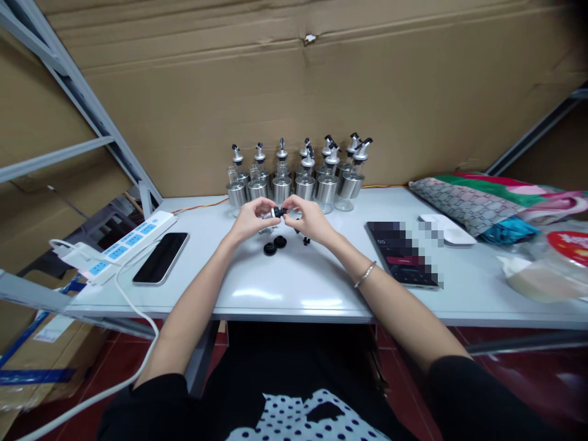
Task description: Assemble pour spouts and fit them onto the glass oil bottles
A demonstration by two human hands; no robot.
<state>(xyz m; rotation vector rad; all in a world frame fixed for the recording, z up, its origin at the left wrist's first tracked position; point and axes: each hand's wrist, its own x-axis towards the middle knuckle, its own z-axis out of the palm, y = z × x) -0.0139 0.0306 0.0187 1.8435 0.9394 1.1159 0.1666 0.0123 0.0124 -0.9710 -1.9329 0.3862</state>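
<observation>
A bottle pourer spout [276, 212], silver with a black stopper end, is held over the table between my two hands. My left hand [248, 222] grips its silver part, with the fingers closed round it. At the black end, the fingertips of my right hand [310, 219] are pinched together on the stopper. Just below lie two round black caps [270, 248], and small black pieces [306, 241] sit under my right hand. Behind my hands stand several glass bottles with metal sleeves [305, 188]. Many carry pourers; a few at the front left have bare necks [232, 174].
To the left are a white power strip [133, 239] with a cable and a dark phone [162, 258]. Another phone [402, 254] lies at the right, near a white flat object [452, 231], a colourful bag [482, 202] and a tape roll [546, 275]. Cardboard [257, 79] stands behind.
</observation>
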